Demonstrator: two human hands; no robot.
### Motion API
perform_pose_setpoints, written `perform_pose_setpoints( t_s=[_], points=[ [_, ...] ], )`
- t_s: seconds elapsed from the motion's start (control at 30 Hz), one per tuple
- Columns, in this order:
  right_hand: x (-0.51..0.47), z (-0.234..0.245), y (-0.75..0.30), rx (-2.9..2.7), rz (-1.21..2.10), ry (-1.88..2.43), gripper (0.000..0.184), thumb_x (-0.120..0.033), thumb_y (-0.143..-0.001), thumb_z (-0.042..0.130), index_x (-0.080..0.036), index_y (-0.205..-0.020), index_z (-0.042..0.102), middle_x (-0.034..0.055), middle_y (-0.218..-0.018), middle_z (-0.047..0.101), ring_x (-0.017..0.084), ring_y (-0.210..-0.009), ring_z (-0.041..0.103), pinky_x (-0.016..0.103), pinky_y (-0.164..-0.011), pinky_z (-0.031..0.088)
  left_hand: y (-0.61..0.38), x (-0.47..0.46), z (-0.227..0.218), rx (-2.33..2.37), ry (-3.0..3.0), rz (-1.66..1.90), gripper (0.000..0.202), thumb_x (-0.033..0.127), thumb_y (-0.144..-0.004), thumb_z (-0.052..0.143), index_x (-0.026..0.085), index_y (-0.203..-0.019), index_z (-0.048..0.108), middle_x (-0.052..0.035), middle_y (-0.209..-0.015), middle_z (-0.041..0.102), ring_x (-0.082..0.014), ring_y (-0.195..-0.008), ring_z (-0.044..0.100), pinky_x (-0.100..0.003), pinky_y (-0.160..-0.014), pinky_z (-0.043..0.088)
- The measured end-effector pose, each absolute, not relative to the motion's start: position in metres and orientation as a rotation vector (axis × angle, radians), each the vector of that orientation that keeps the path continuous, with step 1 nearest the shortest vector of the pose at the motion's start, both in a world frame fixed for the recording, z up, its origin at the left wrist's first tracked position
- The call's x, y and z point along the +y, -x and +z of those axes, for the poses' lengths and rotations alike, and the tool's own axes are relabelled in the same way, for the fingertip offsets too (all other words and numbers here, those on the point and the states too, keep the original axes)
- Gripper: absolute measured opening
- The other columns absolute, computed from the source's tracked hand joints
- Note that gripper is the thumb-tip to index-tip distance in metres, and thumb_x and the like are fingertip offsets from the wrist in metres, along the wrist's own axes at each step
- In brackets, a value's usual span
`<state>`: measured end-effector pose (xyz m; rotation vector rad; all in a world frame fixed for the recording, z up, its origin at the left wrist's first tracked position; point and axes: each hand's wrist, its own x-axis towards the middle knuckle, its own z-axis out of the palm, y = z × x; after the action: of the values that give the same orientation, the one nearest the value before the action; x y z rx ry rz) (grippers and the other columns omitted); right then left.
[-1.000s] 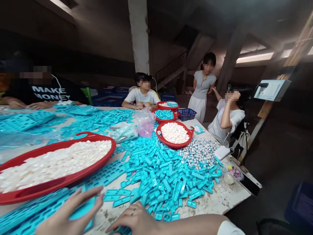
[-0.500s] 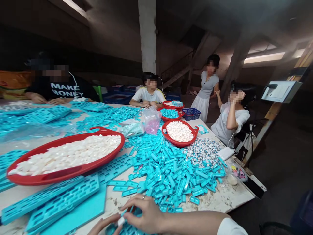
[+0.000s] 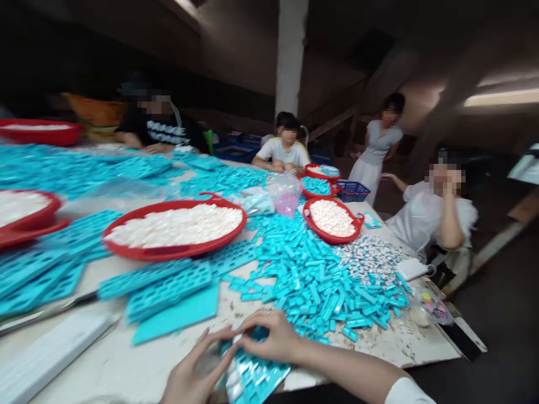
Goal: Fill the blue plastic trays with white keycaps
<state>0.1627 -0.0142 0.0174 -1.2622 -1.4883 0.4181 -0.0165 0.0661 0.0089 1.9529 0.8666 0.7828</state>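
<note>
Two hands work at the near edge of the counter [image 3: 105, 359]: the left hand [image 3: 191, 367] and right hand [image 3: 272, 336] curve inward, fingertips closing on a teal plastic frame [image 3: 256, 376], though any pinch is too blurred to tell. Steady the frame, fingertips clear of its white pieces [image 3: 233, 381].

A pale concrete pillar [image 3: 290, 56] rises to a dark ceiling [image 3: 236, 33] with a fluorescent tube [image 3: 501, 98].
</note>
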Motion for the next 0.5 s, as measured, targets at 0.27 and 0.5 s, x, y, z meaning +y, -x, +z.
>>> perform_pose_setpoints(
  t_s=[0.27,0.5],
  points=[
    [-0.015,0.026,-0.182,-1.31,0.519,1.377,0.012,-0.027,-0.086,0.069,-0.021,-0.094,0.076,0.0056,-0.093,0.072,0.018,-0.084,0.07,0.028,-0.073,0.059,0.019,0.04,0.019,0.821,-2.021,0.999,0.02,0.028,-0.091,0.062,0.022,-0.11,0.065,-0.0061,-0.112,0.071,-0.0234,-0.11,0.067,-0.05,-0.112,0.043],
    [-0.016,0.03,-0.177,-1.534,0.549,1.284,0.01,-0.021,-0.085,0.072,-0.021,-0.094,0.077,0.0047,-0.088,0.075,0.018,-0.083,0.071,0.03,-0.078,0.057,0.029,0.028,0.009,0.745,-2.121,0.975,0.026,0.024,-0.094,0.062,0.024,-0.12,0.061,-0.0065,-0.12,0.067,-0.0225,-0.117,0.063,-0.047,-0.111,0.045]
  ],
)
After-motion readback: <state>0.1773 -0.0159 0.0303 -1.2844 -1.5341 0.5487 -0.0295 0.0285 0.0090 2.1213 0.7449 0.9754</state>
